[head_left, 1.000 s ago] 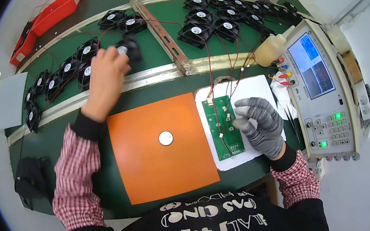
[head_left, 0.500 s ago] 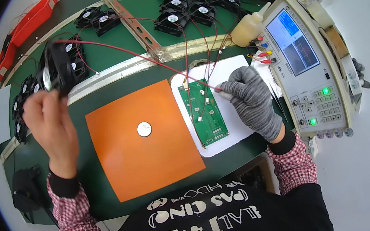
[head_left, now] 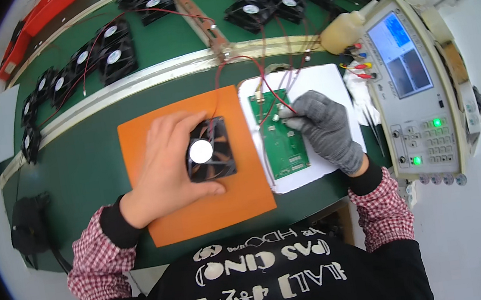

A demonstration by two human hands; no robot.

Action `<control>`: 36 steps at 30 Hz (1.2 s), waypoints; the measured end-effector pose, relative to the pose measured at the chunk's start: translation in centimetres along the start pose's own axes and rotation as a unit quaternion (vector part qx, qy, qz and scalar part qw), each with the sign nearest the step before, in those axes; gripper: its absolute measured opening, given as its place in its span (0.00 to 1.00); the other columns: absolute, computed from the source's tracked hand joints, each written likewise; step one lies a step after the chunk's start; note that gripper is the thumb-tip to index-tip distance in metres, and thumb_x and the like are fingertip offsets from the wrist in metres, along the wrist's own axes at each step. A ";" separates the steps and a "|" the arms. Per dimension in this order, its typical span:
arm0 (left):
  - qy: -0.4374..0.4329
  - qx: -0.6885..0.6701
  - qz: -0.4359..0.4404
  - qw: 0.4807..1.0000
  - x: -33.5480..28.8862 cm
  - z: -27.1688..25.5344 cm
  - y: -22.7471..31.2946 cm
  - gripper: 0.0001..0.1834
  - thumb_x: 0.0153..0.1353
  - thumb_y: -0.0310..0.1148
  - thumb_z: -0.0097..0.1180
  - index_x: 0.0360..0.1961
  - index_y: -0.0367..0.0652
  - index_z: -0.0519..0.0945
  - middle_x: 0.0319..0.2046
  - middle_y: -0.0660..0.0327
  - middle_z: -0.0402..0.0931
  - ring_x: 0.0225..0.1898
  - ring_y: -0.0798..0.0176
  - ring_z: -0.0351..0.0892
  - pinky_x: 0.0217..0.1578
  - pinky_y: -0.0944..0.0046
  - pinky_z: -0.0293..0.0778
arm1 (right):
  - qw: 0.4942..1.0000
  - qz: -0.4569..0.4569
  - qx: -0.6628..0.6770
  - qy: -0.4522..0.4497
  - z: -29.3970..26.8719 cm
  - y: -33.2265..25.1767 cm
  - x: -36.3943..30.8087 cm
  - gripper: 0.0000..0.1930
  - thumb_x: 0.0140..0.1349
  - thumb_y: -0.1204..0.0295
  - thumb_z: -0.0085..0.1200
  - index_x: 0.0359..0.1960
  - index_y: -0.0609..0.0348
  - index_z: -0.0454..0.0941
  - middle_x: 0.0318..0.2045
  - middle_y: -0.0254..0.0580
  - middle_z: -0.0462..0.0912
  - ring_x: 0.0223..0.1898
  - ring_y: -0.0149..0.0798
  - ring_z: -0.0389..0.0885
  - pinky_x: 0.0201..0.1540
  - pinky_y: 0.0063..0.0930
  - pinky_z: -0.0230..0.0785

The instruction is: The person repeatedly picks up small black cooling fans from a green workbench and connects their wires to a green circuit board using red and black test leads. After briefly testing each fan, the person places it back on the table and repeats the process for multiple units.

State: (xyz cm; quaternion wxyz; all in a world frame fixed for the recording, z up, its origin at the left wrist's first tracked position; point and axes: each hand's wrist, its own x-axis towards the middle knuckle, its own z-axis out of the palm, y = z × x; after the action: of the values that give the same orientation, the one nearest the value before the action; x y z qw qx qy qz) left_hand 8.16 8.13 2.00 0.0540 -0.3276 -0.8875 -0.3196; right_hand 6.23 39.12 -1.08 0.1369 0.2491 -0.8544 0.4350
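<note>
A black square cooling fan [head_left: 222, 156] with a white hub label lies on the orange mat [head_left: 224, 213]. My bare left hand [head_left: 166, 166] is curved round its left side, the thumb stretched below it. A thin red wire [head_left: 253, 58] loops from the fan's side toward my right hand [head_left: 324, 130], which wears a grey glove. Those gloved fingertips pinch the wire's end over the upper part of a green circuit board [head_left: 290, 158] with white connectors. The plug at that end is mostly hidden by the fingers. A white pad [head_left: 328, 78] lies under the board.
Several black fans [head_left: 249, 10] stand on the green bench behind a pale rail [head_left: 158, 74]. To the right is a test instrument [head_left: 409, 73] with a lit screen. Beside it sits a yellowish bottle [head_left: 342, 33]. Red bins [head_left: 44, 21] are at the far left.
My left hand has brought the fan from the raised far left down onto the orange mat. The right hand still pinches the wire, its fingertips now over the board.
</note>
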 end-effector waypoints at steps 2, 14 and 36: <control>-0.002 -0.011 -0.007 1.000 0.2 0.1 -0.2 0.56 0.28 0.37 0.81 0.63 0.40 0.66 0.55 0.51 0.67 0.58 0.43 0.64 0.59 0.49 0.62 | 0.988 -0.101 -0.115 -0.013 -0.6 -0.4 0.4 0.12 0.50 0.84 0.62 0.36 0.55 0.84 0.30 0.37 0.82 0.34 0.40 0.81 0.38 0.31 0.76; 0.001 -0.006 -0.010 1.000 0.4 0.3 0.0 0.56 0.28 0.37 0.81 0.63 0.38 0.66 0.54 0.51 0.68 0.56 0.44 0.65 0.59 0.50 0.63 | 0.985 -0.136 -0.101 -0.008 -0.8 0.1 0.3 0.14 0.45 0.85 0.55 0.31 0.51 0.82 0.31 0.36 0.83 0.34 0.43 0.81 0.36 0.35 0.74; 0.154 0.375 0.239 0.882 -2.5 -3.1 3.9 0.30 0.53 0.40 0.67 0.57 0.47 0.73 0.47 0.63 0.74 0.49 0.57 0.70 0.51 0.55 0.68 | 0.972 -0.177 -0.145 -0.054 -0.6 0.6 0.4 0.16 0.42 0.81 0.60 0.35 0.51 0.82 0.34 0.36 0.81 0.41 0.46 0.79 0.44 0.39 0.70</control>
State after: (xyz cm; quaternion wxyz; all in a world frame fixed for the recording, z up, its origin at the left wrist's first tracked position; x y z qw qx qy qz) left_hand 12.16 7.17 5.78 0.3838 -0.4318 -0.8161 0.0128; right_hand 5.61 39.80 -0.96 0.2005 0.3970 -0.8566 0.2615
